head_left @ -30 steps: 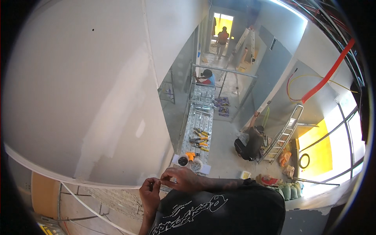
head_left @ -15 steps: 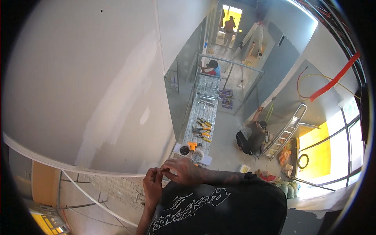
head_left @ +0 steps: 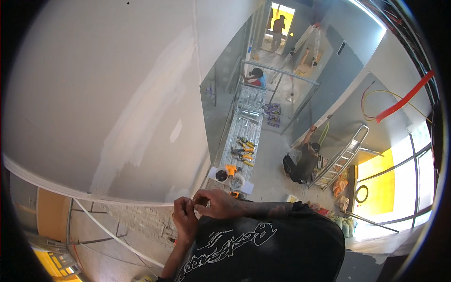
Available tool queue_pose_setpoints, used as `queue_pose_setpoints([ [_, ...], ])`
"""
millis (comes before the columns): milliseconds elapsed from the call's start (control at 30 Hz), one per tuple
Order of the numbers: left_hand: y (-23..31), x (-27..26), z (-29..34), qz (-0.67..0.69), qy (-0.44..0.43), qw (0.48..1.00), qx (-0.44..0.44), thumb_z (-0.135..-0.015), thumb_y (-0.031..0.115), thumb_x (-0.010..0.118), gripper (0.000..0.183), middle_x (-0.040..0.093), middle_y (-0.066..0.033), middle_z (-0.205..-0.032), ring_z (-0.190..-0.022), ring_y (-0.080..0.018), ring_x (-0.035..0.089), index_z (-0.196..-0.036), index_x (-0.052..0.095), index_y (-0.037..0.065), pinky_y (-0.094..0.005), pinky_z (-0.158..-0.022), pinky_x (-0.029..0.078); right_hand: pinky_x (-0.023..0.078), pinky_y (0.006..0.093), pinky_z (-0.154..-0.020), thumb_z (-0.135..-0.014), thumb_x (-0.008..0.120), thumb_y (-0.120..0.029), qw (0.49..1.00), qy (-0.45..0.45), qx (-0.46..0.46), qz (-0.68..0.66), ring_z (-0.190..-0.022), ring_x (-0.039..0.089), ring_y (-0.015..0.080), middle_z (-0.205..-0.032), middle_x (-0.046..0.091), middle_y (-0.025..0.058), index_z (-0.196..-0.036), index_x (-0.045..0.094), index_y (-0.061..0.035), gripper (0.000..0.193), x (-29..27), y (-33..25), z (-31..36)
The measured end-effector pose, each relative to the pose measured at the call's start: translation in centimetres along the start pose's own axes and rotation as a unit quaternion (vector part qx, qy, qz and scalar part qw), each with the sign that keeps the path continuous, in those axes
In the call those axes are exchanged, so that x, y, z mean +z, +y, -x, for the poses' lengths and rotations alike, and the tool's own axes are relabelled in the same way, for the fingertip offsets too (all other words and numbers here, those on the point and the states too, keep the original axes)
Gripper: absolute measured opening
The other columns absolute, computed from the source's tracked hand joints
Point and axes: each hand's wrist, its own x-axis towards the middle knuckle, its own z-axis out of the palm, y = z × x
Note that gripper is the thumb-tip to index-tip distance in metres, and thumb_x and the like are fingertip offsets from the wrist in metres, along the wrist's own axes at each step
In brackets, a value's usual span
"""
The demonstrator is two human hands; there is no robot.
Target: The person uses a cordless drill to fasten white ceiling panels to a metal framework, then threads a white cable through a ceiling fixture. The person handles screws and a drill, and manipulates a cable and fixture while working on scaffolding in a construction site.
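My left hand (head_left: pixel 183 217) and my right hand (head_left: pixel 215 203) meet in front of my chest, fingertips pinched close together. Whatever is between the fingers is too small to make out. Just beyond them, on the near end of a perforated metal scaffold plank (head_left: pixel 248 130), stand a tub of dark small pieces (head_left: pixel 221 176) and a tub of grey small pieces (head_left: pixel 237 182). An orange power tool (head_left: pixel 231 169) lies by the tubs. Farther along the plank are several yellow-handled hand tools (head_left: pixel 243 151).
A pale wall panel (head_left: pixel 117 94) with white filler patches fills the left. Scaffold rails (head_left: pixel 282 73) frame the plank. To the right, a person (head_left: pixel 303 162) crouches by a leaning ladder (head_left: pixel 342 157). A red tube (head_left: pixel 404 97) hangs at upper right. Other people are farther back.
My view has shifted slightly. My hands stay pinched together, with the right fingers curled a little differently. An orange-and-black item now shows just past my right hand.
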Motion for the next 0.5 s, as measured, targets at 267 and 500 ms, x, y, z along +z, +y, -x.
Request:
queue_pose_setpoints([
  [267, -2.2, -0.3, 0.0, 0.036, 0.021, 0.999, 0.005, -0.102, 0.008, 0.053, 0.007, 0.053, 0.0025, -0.071, -0.062, -0.0057, 0.044, -0.101, 0.058, 0.003, -0.0247, -0.054, 0.036, 0.056, 0.0370, -0.077, -0.095, 0.068, -0.022, 0.999, 0.002, 0.005, -0.046, -0.083, 0.071, 0.0246, -0.091, 0.071, 0.0155, -0.106, 0.062, 0.0007, 0.025, 0.5, 0.5, -0.2],
  [500, -1.9, -0.3, 0.6, 0.051, 0.029, 0.998, 0.018, -0.101, 0.006, 0.053, 0.008, 0.055, -0.0015, -0.075, -0.067, -0.0068, 0.047, -0.096, 0.056, 0.001, -0.0247, -0.059, 0.041, 0.056, 0.0341, -0.082, -0.099, 0.068, -0.026, 0.997, 0.038, 0.011, -0.065, -0.093, 0.071, 0.0210, -0.099, 0.073, 0.0113, -0.118, 0.065, -0.0030, 0.030, 0.6, -0.6, 0.1],
])
